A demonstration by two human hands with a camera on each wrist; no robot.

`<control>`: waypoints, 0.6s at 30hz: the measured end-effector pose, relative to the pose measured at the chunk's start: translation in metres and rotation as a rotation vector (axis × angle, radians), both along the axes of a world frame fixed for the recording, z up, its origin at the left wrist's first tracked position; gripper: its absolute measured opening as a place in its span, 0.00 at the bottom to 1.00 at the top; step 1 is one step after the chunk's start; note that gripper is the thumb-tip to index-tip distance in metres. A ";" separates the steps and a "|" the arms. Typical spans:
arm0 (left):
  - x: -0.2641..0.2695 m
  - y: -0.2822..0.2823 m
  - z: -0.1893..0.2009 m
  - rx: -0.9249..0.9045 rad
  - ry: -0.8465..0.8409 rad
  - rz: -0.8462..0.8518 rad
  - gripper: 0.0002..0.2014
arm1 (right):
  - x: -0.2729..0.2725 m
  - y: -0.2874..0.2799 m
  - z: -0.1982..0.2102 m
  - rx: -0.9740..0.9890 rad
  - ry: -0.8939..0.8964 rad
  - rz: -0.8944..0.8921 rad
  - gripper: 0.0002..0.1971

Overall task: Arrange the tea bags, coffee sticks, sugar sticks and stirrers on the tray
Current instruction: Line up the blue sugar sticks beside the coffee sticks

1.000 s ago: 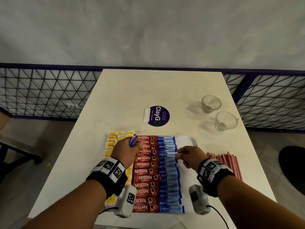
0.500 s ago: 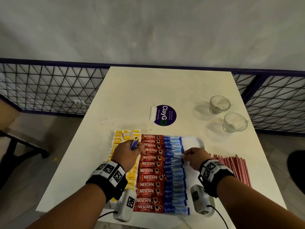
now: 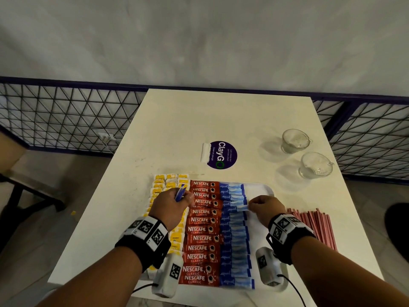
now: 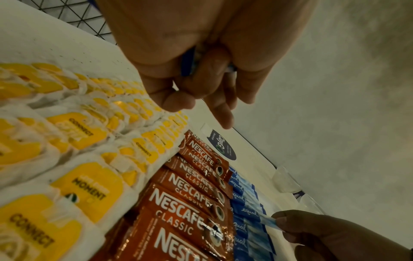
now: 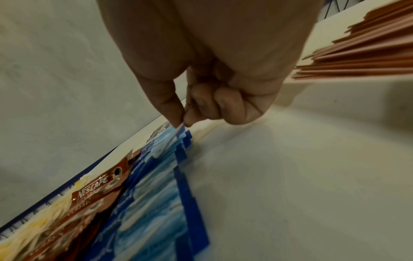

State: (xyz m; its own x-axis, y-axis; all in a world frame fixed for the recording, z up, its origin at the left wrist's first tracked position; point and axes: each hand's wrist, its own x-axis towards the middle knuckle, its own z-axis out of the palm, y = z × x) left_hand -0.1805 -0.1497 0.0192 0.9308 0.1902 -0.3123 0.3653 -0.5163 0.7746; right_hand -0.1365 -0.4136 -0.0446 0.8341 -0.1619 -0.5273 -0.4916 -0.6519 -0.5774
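A white tray point(image 3: 263, 189) is seen on a pale table point(image 3: 221, 120), filled in three columns: yellow-tagged tea bags point(image 3: 161, 185) at 9 o'clock on the tray, red coffee sticks point(image 3: 200, 238) in the middle, and blue sugar sticks point(image 3: 236, 240) just beside them at 3 o'clock. A bare strip of tray is left at the 3 o'clock edge.

One blue sugar stick point(image 3: 235, 208) is pinched at its end between thumb and forefinger of the right hand point(image 3: 266, 208), the other fingers being curled in; the stick is laid across the sugar column, level with its upper half. In the right wrist view the pinch point(image 5: 178, 121) is shown right at the stick's pale tip.

A few more blue sticks point(image 3: 180, 192) are gripped in the curled left hand point(image 3: 171, 208), which is held over the seam between tea bags and coffee sticks, the stick ends pointing toward 12 o'clock.

A bundle of red stirrers point(image 3: 312, 227) is laid on the table at 3 o'clock of the tray, off it. Two glass cups point(image 3: 305, 154) are stood at 1 o'clock, and a round purple sticker point(image 3: 222, 155) is seen at 12 o'clock.
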 end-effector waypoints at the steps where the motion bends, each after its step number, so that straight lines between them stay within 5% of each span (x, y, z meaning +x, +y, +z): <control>1: 0.000 0.000 0.000 -0.002 0.000 0.002 0.11 | 0.000 0.001 0.001 0.004 0.003 0.008 0.05; 18: -0.001 0.003 -0.002 0.030 -0.002 -0.020 0.13 | 0.000 0.011 0.007 -0.020 0.077 0.019 0.12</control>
State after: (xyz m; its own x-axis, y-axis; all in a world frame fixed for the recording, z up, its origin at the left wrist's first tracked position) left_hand -0.1815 -0.1469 0.0173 0.9352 0.1807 -0.3046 0.3529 -0.5469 0.7592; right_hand -0.1362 -0.4030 -0.0374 0.7940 -0.1580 -0.5871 -0.5218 -0.6725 -0.5248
